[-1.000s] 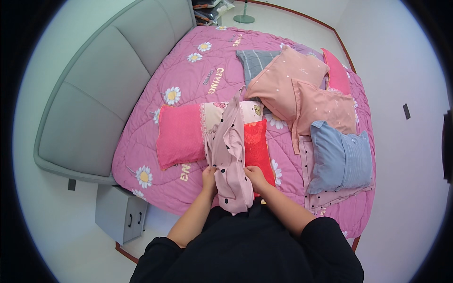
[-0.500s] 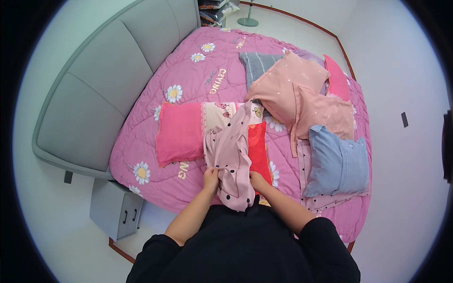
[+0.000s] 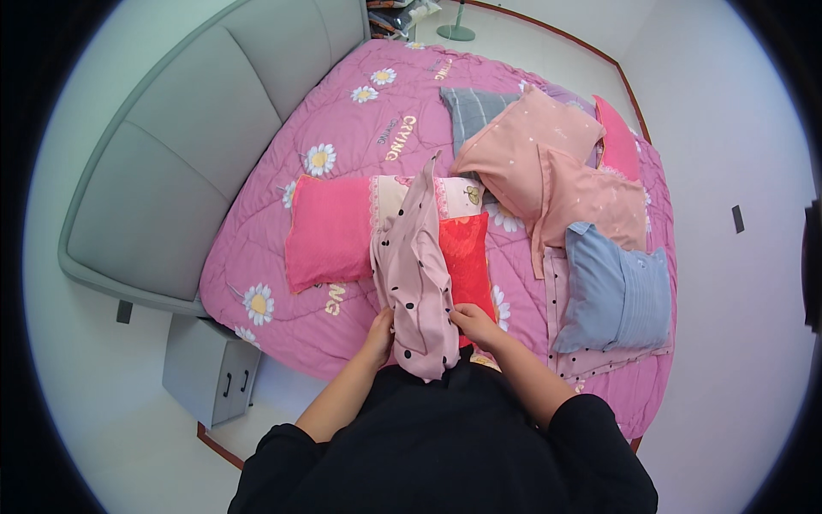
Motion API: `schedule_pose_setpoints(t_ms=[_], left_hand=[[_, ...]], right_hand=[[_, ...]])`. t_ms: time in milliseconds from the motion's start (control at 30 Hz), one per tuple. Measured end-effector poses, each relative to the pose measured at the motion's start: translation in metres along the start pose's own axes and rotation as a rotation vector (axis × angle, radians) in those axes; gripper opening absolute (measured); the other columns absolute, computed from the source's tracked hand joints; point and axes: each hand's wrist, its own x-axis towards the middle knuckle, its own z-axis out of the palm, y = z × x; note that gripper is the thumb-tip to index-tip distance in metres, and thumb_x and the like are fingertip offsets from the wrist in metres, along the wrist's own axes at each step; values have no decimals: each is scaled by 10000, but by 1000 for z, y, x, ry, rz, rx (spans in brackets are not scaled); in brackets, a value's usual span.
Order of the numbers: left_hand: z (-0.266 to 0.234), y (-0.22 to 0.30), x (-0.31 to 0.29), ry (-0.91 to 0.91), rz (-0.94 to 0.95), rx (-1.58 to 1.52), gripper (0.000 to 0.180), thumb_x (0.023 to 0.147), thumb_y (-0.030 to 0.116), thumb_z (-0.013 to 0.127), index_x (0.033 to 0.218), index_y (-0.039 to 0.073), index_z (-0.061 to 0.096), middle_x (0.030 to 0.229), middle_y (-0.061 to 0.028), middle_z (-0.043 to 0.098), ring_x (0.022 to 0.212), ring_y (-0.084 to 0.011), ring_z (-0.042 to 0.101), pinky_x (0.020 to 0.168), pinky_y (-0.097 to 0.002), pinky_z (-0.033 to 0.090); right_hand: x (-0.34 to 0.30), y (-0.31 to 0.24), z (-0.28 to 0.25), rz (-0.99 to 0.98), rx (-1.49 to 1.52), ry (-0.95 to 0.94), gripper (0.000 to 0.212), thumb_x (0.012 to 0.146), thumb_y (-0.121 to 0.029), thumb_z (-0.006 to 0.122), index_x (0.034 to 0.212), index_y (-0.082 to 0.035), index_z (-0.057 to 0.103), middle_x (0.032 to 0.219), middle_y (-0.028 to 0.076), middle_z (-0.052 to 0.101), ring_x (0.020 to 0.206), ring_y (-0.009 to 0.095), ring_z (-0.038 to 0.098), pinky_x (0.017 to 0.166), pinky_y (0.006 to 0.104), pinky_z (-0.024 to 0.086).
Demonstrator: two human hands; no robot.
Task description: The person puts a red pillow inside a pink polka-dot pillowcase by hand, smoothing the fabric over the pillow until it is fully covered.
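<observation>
while both hands are gripping:
left hand (image 3: 379, 330): clamping polka-dot pillowcase (image 3: 415, 274)
right hand (image 3: 473, 324): pinching its edge
progress: red pillow (image 3: 467, 257) seemingly lying partly uncovered

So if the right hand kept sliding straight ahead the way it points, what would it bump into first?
Probably the red pillow: the right hand points up the bed beside the dotted pink cloth. Depth is hard to judge.

Honestly no packages, labels, signs or screens anywhere around me here, unless you count the yellow lettering stitched on my pink quilt (image 3: 360, 163).
</observation>
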Motion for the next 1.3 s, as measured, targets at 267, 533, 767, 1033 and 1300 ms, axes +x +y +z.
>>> schedule_pose_setpoints(t_ms=[267,533,767,1033,1300], left_hand=[[-96,-58,72,-139,131,-64,300,907,178,397,1141,10,479,1016,-120,579,909,-233,592,781,-354,500],[0,57,-18,-167,361,-360,432,915,310,392,1259,48,382,1102,-97,505,976,-175,509,851,-317,433],[-37,59,-58,19,513,-547,508,909,406,413,1315,107,346,1301,-54,417,1209,-195,394,1009,-343,321],[-73,34,-79,169,588,-805,649,847,568,385,1306,109,367,1268,-51,460,1182,-211,420,996,-384,327],[-79,-16,-75,106,681,-628,742,738,385,657,1314,56,324,1278,-89,442,1168,-241,439,990,-387,343]], right_hand=[[25,-4,62,-73,503,-155,115,847,-141,528,849,-51,600,740,-4,607,658,82,558,626,231,436],[61,-20,60,-190,357,-166,137,864,-162,517,787,-68,582,717,-12,599,595,64,543,569,196,416],[77,-49,95,-182,216,-137,195,894,-165,468,881,8,557,825,76,615,726,154,617,719,301,518],[99,-46,116,-221,-29,-187,205,884,-173,495,845,22,543,779,63,600,670,136,587,646,274,500],[45,-88,134,-1096,-847,14,319,703,-175,683,949,-39,531,1020,136,532,941,287,507,790,348,392]])
